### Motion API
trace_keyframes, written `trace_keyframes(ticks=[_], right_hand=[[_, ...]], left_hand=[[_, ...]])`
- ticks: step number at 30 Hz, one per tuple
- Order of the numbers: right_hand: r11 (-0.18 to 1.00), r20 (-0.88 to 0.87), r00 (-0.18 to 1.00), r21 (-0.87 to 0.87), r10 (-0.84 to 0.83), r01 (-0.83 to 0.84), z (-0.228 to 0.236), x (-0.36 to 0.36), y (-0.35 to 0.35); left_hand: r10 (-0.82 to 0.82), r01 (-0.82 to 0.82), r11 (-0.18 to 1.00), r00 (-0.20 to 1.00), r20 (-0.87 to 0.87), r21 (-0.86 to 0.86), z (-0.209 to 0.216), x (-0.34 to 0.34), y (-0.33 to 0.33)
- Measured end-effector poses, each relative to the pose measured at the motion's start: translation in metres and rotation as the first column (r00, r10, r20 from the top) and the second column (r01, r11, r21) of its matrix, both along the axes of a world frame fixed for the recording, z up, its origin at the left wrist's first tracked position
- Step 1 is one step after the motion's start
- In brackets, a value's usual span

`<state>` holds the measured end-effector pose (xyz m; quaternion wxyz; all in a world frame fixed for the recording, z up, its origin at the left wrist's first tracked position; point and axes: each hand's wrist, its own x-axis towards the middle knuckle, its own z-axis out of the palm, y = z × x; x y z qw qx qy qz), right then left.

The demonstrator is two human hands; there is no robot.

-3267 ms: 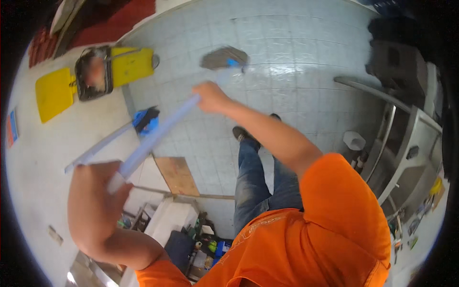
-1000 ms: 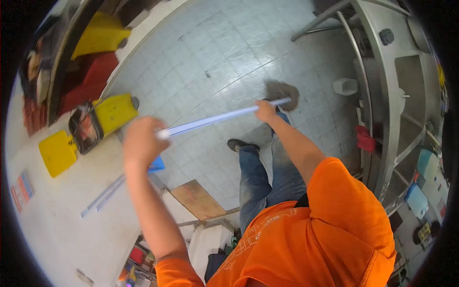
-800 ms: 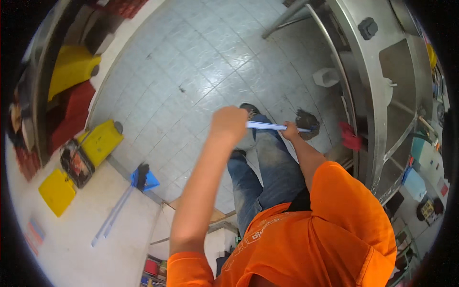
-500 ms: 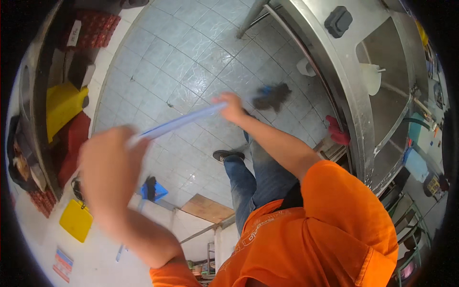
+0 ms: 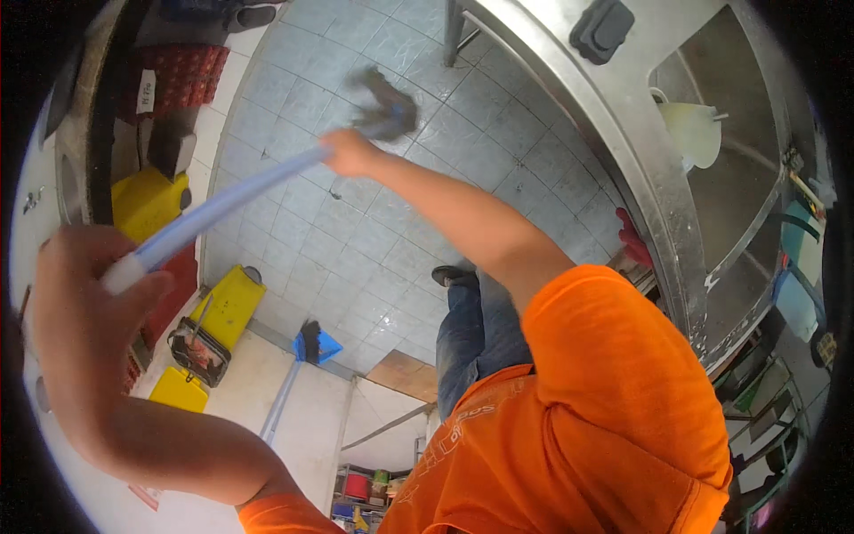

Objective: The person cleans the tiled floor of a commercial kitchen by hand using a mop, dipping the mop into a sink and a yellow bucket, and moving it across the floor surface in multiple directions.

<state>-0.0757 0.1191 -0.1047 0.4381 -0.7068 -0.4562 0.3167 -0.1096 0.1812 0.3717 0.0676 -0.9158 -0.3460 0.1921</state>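
Tiled floor (image 5: pixel 356 240), pale blue-grey: one, lying before you and bearing at least two small dark scraps.

Steel bench (image 5: pixel 614 107): one, at your right, with a sunken basin.

Broom (image 5: pixel 231 200), blue-handled: one, slanting across in front of you from near left to far centre. Its head (image 5: pixel 387 105) is blurred, over the tiles; whether it touches them cannot be told.

Yellow bin (image 5: pixel 233 307): one, at your left, open, dark-lined and part filled.

Brown board (image 5: pixel 405 376): one, flat, beside your leg.

Blue dustpan (image 5: pixel 328 345): one, dark bristles against it, near the board, well apart from your hands.

Left hand (image 5: pixel 93 280): fingers closed round the handle's near end.

Right hand (image 5: pixel 351 153): fingers wrapped round the handle lower down, near the head.

Dark scrap (image 5: pixel 334 194): one, loose on the tiles, ungathered.

Condition of work: judged underway. Amount done: cannot be told. Left: scraps on the tiles, dustpan not taken up.
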Motion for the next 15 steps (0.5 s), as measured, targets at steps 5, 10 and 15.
trace_keyframes(ticks=[5, 10, 15], right_hand=[[0.919, 0.054, 0.95, -0.244, -0.306, 0.31, -0.092, 0.01, -0.294], [0.469, 0.183, 0.964, -0.845, -0.195, 0.255, -0.135, -0.005, -0.515], [0.566, 0.051, 0.923, -0.776, -0.382, 0.277, -0.13, 0.008, -0.469]], left_hand=[[-0.318, 0.323, 0.875, 0.945, 0.074, -0.36, -0.098, 0.065, -0.079], [-0.443, 0.279, 0.672, 0.894, -0.07, -0.686, -0.274, 0.058, -0.225], [-0.38, 0.266, 0.711, 0.924, -0.038, -0.651, -0.223, 0.048, -0.192]])
